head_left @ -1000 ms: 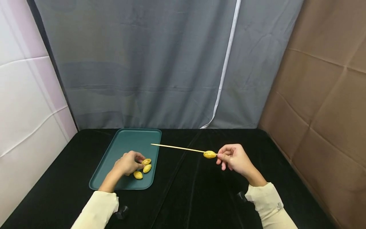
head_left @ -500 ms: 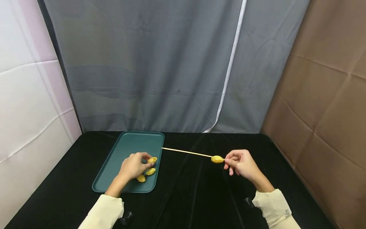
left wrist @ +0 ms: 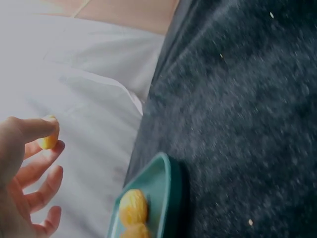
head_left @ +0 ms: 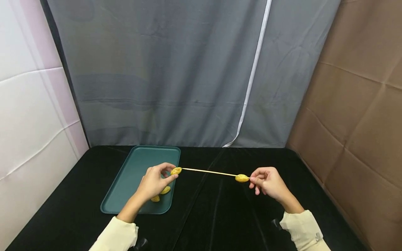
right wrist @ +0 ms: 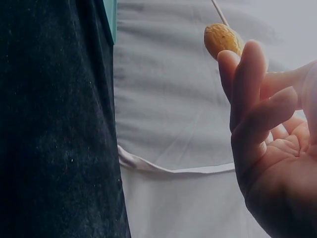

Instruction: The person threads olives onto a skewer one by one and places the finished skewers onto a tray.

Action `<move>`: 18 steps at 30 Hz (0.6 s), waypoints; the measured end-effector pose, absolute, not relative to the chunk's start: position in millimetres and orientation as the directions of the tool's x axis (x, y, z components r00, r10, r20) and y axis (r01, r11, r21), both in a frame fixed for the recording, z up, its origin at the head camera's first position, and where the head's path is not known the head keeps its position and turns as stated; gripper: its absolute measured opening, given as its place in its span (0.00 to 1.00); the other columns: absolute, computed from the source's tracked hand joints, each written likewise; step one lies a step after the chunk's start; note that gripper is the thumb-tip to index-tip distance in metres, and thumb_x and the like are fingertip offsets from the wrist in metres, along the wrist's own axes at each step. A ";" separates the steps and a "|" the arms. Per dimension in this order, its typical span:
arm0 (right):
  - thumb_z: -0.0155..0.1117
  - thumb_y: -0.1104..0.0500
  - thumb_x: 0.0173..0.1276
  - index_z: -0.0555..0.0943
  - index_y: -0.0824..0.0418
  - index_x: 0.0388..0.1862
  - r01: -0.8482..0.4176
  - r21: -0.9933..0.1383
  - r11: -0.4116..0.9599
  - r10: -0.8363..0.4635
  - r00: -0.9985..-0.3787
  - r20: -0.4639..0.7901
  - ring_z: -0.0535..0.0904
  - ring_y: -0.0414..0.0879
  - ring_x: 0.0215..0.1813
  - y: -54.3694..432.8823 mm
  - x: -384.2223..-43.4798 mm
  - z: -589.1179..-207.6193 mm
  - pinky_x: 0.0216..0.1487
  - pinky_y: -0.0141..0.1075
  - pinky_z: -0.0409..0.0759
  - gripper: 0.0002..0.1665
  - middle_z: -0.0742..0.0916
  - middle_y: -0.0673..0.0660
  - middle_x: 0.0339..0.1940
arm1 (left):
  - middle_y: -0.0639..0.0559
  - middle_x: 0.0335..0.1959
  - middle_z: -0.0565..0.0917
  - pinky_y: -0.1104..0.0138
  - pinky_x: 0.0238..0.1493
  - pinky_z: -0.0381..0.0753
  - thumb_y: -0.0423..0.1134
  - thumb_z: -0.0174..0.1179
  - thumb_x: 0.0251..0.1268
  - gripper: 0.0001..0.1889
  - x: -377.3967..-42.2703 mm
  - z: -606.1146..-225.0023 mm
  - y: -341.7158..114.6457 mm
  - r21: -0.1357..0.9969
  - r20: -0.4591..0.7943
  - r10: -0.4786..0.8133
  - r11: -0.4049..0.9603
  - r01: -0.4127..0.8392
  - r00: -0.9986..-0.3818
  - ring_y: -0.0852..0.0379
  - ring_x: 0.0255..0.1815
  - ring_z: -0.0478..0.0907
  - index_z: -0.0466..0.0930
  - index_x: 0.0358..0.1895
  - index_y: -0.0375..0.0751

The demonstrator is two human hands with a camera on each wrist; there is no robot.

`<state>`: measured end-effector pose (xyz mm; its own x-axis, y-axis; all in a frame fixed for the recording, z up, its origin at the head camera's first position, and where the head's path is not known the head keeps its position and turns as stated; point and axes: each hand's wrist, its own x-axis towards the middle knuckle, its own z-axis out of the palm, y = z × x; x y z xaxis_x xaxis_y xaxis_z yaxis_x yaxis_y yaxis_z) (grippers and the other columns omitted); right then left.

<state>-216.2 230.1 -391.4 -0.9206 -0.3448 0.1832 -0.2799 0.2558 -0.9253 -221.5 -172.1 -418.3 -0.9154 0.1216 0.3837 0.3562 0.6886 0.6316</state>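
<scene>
In the head view my right hand (head_left: 269, 184) pinches the blunt end of a thin bamboo skewer (head_left: 210, 172). A yellow, wrinkled oval fruit (head_left: 242, 178) sits on the skewer right beside those fingertips. My left hand (head_left: 154, 184) pinches a second yellow oval fruit (head_left: 176, 170) between thumb and fingers, at the skewer's far tip; whether the tip has entered it, I cannot tell. Two more yellow fruits (head_left: 165, 190) lie on the green tray (head_left: 144, 158), partly behind the left hand. The right wrist view shows the threaded fruit (right wrist: 223, 40) close to the fingertips.
The tray stands on the left part of a table with a black cloth (head_left: 238, 216). Behind the table hangs a grey curtain (head_left: 166, 76). A white panel (head_left: 34, 97) closes the left side, a brown one (head_left: 355, 104) the right.
My left hand has picked up one fruit from the tray and carried it right and up to the skewer's tip. In the head view the right hand has shifted slightly right and down.
</scene>
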 end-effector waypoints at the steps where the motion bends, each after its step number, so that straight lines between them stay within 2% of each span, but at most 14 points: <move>1: 0.62 0.70 0.68 0.75 0.83 0.36 -0.281 -0.924 0.258 -0.346 -0.920 0.183 0.78 0.40 0.15 230.9 -216.5 -392.0 0.13 0.27 0.69 0.11 0.85 0.65 0.22 | 0.59 0.35 0.85 0.65 0.20 0.71 0.42 0.73 0.57 0.15 -220.8 -417.5 -171.3 0.641 0.388 0.125 0.676 0.364 -0.913 0.60 0.33 0.77 0.85 0.47 0.47; 6: 0.62 0.70 0.69 0.78 0.78 0.34 -0.273 -0.926 0.260 -0.346 -0.922 0.175 0.78 0.40 0.15 233.4 -216.7 -393.3 0.13 0.27 0.69 0.08 0.86 0.63 0.22 | 0.59 0.36 0.86 0.67 0.19 0.70 0.40 0.73 0.56 0.15 -218.8 -412.9 -165.1 0.662 0.417 0.161 0.621 0.420 -0.895 0.61 0.31 0.77 0.84 0.47 0.47; 13: 0.62 0.71 0.69 0.78 0.78 0.34 -0.260 -0.921 0.291 -0.348 -0.925 0.151 0.78 0.40 0.15 236.5 -217.1 -393.0 0.13 0.28 0.69 0.08 0.85 0.64 0.21 | 0.60 0.35 0.86 0.68 0.16 0.67 0.40 0.74 0.56 0.14 -216.8 -410.9 -159.0 0.676 0.413 0.163 0.604 0.422 -0.896 0.63 0.29 0.76 0.84 0.45 0.47; 18: 0.62 0.70 0.68 0.79 0.78 0.34 -0.264 -0.918 0.296 -0.348 -0.925 0.154 0.78 0.41 0.15 237.7 -220.2 -389.8 0.13 0.28 0.69 0.07 0.85 0.64 0.21 | 0.58 0.35 0.86 0.69 0.20 0.71 0.38 0.74 0.55 0.13 -218.9 -409.0 -159.6 0.668 0.475 0.185 0.560 0.489 -0.860 0.63 0.27 0.76 0.85 0.44 0.45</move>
